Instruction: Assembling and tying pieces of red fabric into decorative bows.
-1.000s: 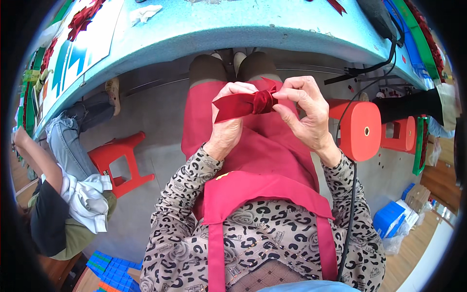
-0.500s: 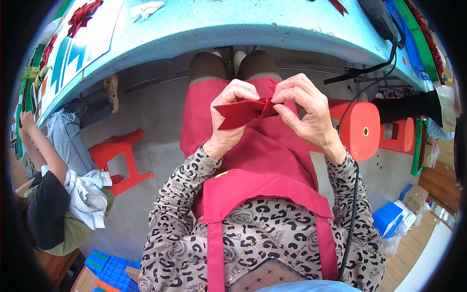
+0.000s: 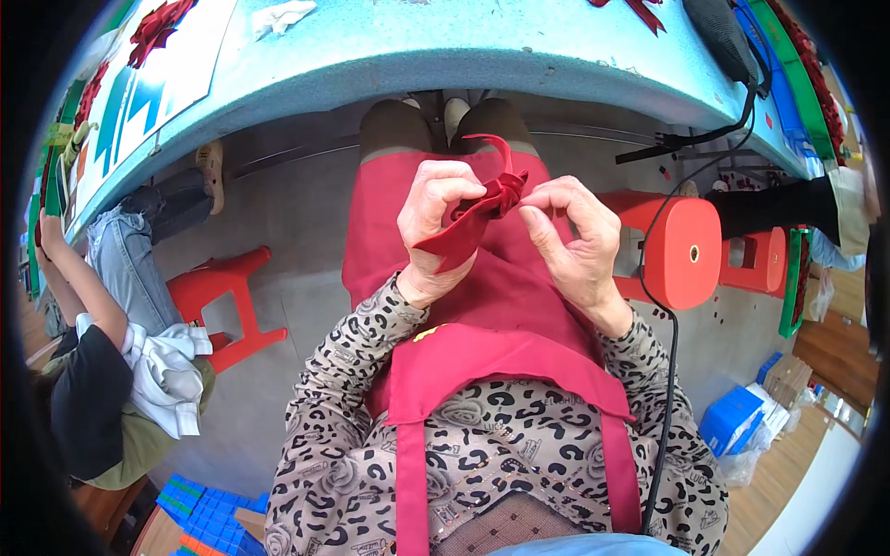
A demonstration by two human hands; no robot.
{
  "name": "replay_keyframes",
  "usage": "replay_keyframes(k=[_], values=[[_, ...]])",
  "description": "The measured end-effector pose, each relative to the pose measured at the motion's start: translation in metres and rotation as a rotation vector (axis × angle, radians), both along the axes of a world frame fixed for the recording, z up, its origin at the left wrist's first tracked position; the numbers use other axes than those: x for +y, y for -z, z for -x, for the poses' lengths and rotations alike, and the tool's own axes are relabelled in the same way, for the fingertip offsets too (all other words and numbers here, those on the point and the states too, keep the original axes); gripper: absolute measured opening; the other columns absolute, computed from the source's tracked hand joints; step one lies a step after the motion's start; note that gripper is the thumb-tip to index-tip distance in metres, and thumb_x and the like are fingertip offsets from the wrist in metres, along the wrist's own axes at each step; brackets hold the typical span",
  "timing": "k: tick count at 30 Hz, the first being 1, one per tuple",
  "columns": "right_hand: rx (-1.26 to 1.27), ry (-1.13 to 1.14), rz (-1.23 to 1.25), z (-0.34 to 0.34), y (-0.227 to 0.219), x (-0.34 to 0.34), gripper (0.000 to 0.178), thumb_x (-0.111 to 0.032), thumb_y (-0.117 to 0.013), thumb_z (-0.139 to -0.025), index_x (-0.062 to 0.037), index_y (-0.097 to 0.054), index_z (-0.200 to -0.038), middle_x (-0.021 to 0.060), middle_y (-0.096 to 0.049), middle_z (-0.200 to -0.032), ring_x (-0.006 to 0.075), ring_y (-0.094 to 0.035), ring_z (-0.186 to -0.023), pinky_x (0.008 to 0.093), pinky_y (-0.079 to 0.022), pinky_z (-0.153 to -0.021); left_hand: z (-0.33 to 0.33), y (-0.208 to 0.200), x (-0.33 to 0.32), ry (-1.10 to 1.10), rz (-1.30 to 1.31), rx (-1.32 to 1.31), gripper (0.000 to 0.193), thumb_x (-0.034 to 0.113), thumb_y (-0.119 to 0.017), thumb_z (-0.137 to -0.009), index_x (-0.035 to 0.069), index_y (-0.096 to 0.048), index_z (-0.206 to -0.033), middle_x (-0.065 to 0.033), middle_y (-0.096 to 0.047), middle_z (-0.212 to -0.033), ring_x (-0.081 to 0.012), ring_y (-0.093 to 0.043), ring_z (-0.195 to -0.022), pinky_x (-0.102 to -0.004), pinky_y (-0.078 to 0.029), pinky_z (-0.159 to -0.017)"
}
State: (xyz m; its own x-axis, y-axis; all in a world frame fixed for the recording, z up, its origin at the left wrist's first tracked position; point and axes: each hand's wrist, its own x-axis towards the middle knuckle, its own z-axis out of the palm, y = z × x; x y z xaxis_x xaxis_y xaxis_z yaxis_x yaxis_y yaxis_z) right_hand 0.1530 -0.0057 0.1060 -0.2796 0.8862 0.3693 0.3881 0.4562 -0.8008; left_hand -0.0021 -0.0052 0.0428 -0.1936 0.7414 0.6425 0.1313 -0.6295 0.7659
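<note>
Above my lap, my left hand (image 3: 437,218) is closed on a dark red velvety ribbon bow (image 3: 464,233). Its knot (image 3: 506,192) sticks out past my thumb on the right, and a notched tail hangs over my left fingers. A thin curved strip of the same ribbon rises from the knot, away from me. Thumb and forefinger of my right hand (image 3: 579,232) come together in a pinch right beside the knot. Whatever is between these fingertips is too small to make out.
The pale blue table (image 3: 445,69) spans the far side, with red ribbon pieces (image 3: 640,11) and a white crumpled scrap (image 3: 283,17) on it. A red stool (image 3: 693,250) stands at right, another red stool (image 3: 218,296) at left beside a seated person (image 3: 102,371). A black cable (image 3: 667,371) hangs near my right arm.
My left hand has turned the bow, so its tail points lower and a curved strip stands up from the knot. My right fingers have drawn slightly back from the knot.
</note>
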Motion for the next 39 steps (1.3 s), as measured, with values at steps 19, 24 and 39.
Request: replay_keyframes(k=[19, 24, 39], values=[[0.126, 0.195, 0.063, 0.015, -0.032, 0.004, 0.012, -0.001, -0.072, -0.074, 0.0012, -0.063, -0.083, 0.006, -0.062, -0.076, 0.0112, -0.055, -0.068, 0.0225, -0.044, -0.061, -0.017, -0.032, 0.009, -0.091, 0.026, 0.015, 0.029, -0.004, -0.07, -0.069, 0.006, -0.054, -0.09, -0.0088, -0.055, -0.088, -0.0184, -0.057, -0.077, -0.028, -0.047, -0.065], [0.136, 0.179, 0.126, 0.015, -0.028, 0.005, 0.011, -0.002, -0.072, -0.075, 0.0015, -0.063, -0.081, 0.0047, -0.061, -0.074, 0.0098, -0.054, -0.067, 0.0219, -0.043, -0.06, -0.017, -0.027, 0.01, -0.089, 0.039, -0.008, 0.029, -0.004, -0.07, -0.068, 0.006, -0.054, -0.09, -0.0089, -0.055, -0.088, -0.0185, -0.056, -0.077, -0.028, -0.047, -0.066], [0.148, 0.105, 0.274, 0.02, -0.006, -0.002, 0.009, -0.001, -0.067, -0.078, 0.0009, -0.059, -0.077, 0.0032, -0.058, -0.071, 0.0087, -0.051, -0.063, 0.0206, -0.041, -0.058, -0.012, -0.002, -0.002, -0.081, 0.074, -0.073, 0.029, -0.004, -0.07, -0.067, 0.005, -0.054, -0.089, -0.0092, -0.055, -0.087, -0.0186, -0.057, -0.077, -0.028, -0.047, -0.067]])
